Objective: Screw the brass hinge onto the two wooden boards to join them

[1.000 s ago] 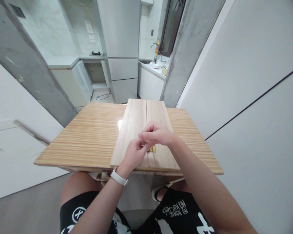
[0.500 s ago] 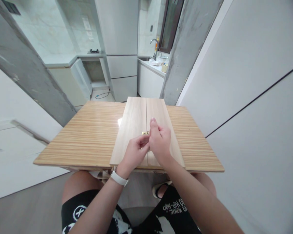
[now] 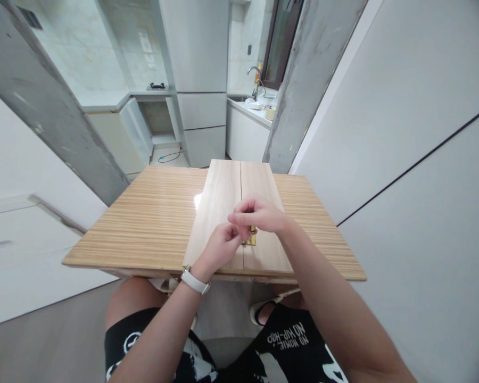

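Sitting at a striped wooden table, the person is working over two pale boards lying side by side. The left hand and right hand are curling their fingers together over a small gold hinge on the seam between the boards; whether they pinch it is hidden.

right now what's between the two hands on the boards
In the head view, a small brass hinge on the boards' seam shows just below where the left hand and right hand meet.
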Tool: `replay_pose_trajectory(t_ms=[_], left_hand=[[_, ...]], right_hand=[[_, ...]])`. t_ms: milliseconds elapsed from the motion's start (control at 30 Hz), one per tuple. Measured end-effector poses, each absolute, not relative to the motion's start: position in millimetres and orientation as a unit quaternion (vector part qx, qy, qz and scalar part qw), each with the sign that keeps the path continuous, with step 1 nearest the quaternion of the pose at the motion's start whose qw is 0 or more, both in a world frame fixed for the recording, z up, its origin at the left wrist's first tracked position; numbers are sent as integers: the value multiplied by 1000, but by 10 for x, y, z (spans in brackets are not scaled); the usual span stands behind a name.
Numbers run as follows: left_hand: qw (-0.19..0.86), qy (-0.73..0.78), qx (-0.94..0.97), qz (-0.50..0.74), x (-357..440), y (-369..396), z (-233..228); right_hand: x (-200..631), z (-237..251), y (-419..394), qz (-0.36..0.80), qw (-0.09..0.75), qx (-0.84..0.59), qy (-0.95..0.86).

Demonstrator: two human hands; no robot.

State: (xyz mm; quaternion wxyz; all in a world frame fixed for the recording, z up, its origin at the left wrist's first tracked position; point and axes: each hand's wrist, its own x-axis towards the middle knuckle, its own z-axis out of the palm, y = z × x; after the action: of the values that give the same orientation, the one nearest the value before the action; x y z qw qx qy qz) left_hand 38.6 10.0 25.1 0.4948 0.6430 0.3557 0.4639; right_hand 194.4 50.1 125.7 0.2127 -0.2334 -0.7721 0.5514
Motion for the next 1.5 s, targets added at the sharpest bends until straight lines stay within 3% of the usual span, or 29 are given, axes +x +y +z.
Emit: replay_pose_trajectory(t_ms=[100, 333, 533, 667, 833, 1100, 1167, 1267, 1500], left_hand=[[507, 343, 641, 463, 406, 105, 266], [543, 333, 606, 477, 469, 63, 325], [549, 324, 623, 452, 471, 20, 348], [504, 337, 642, 470, 471, -48, 367], [457, 364, 656, 478, 446, -50, 319], [454, 382, 650, 474, 451, 13, 237], [468, 368, 652, 470, 461, 9, 256], [488, 361, 646, 463, 469, 14, 276], [513, 342, 622, 483, 496, 43, 262]], right_hand=[[1950, 1215, 567, 586, 199, -222, -754], [1878, 1021, 480, 600, 380, -297, -639], [1684, 901, 151, 391, 580, -464, -544], [1512, 821, -51, 299, 631, -516, -495], [1601, 934, 1, 359, 574, -462, -573], [2061, 1231, 493, 598, 233, -195, -741], [2085, 1219, 547, 632, 188, -160, -734], [2056, 1159, 530, 642, 220, -182, -712], [1858, 1028, 321, 559, 431, -328, -628]])
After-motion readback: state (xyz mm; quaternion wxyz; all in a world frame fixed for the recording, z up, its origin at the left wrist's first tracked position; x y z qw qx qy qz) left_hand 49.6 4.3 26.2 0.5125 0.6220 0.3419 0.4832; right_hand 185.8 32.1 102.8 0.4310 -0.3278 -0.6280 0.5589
